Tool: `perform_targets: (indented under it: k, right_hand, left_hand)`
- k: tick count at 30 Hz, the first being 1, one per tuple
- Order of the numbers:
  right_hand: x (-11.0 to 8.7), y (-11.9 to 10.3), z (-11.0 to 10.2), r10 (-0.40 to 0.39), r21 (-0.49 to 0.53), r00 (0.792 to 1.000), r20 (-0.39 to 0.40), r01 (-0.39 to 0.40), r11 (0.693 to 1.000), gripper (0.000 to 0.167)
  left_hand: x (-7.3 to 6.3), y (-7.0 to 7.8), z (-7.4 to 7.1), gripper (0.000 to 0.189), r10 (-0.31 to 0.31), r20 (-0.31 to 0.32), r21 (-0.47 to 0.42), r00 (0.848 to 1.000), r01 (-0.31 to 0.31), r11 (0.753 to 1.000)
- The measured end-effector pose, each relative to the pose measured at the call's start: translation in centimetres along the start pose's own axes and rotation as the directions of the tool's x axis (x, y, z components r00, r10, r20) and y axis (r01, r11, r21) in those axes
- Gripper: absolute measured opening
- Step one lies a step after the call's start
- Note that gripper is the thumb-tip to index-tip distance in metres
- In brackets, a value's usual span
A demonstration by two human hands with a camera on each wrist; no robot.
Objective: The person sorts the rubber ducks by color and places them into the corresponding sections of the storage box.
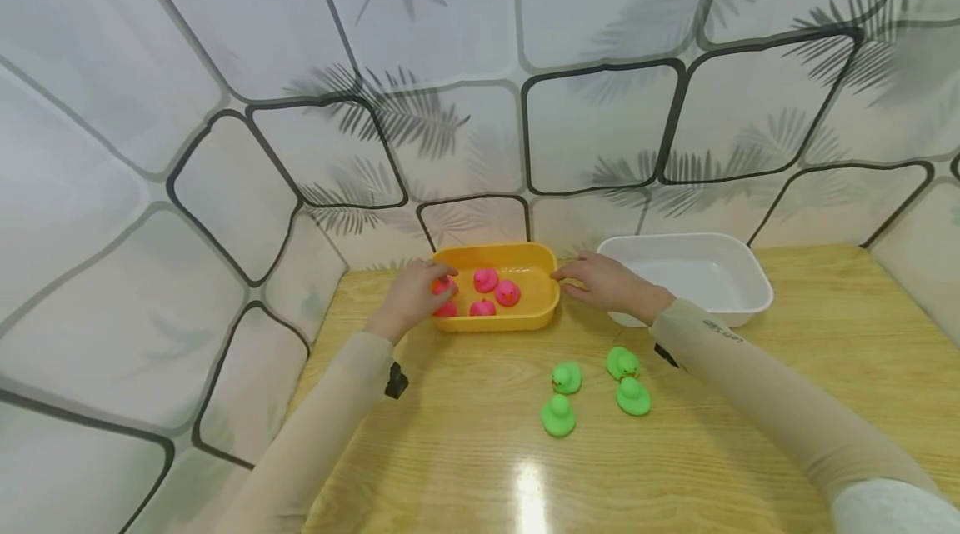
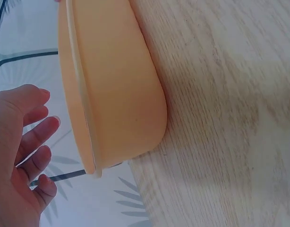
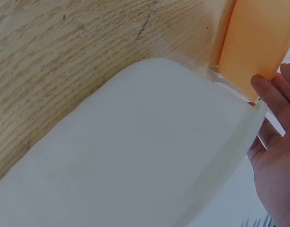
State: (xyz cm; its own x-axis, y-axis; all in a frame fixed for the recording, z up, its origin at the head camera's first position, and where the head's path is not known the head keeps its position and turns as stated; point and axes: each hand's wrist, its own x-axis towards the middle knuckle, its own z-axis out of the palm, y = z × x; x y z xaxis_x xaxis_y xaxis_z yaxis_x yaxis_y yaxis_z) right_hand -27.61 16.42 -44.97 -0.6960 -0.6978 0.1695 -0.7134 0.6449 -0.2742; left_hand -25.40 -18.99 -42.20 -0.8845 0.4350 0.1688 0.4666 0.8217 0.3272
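Note:
My left hand [image 1: 411, 294] hovers over the left end of a yellow tub [image 1: 536, 321], its fingers loosely bent and holding nothing. The left wrist view shows these fingers apart from the rim. Inside the tub are several pink rubber ducks [image 1: 507, 293], some partly hidden by that hand. At the tub's right end is my right hand [image 1: 606, 281], fingers extended, fingertips at the rim; in the right wrist view they meet the yellow wall [image 3: 253, 42] or come very close to it. The right hand and wrist pass over the left side of a white tub [image 1: 712, 276].
Several green rubber ducks [image 1: 558, 416] lie on the wooden table [image 1: 450, 434] in front of the two tubs. A patterned wall covering [image 1: 465, 142] rises directly behind the tubs and along the left side of the table.

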Motion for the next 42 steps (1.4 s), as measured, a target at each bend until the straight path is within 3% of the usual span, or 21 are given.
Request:
perform_targets:
  k: [8,14,22,31,38,42]
  right_hand:
    - [0.0,0.1,0.2,-0.021,-0.029,1.0,-0.014,0.02,0.999,0.029]
    - [-0.7,0.1,0.1,-0.02,0.008,0.998,-0.061,0.02,1.0,0.028]
    - [-2.3,0.1,-0.7,-0.021,0.057,0.989,-0.148,0.029,0.998,0.024]
    - [-4.4,-0.1,-1.5,-0.098,0.01,0.954,-0.284,0.105,0.994,0.019]
    - [-6.4,0.1,-1.9,-0.125,-0.005,0.928,-0.351,0.131,0.991,0.019]
    - [-7.9,0.4,-1.7,-0.156,-0.034,0.916,-0.37,0.155,0.987,0.02]
  left_hand:
    - [0.1,1.3,0.7,0.027,0.06,-0.019,0.027,0.998,-0.06,0.998]
    - [0.5,3.1,1.3,0.028,0.088,0.029,-0.032,0.996,-0.087,0.996]
    - [1.7,5.3,2.6,0.023,0.219,0.018,-0.048,0.976,-0.218,0.975]
    - [2.9,7.7,3.8,0.033,0.313,0.08,-0.076,0.946,-0.308,0.949]
    - [4.0,9.6,4.4,0.039,0.324,0.132,-0.068,0.937,-0.318,0.946]
    - [4.8,10.7,4.9,0.038,0.349,0.162,-0.074,0.923,-0.341,0.937]
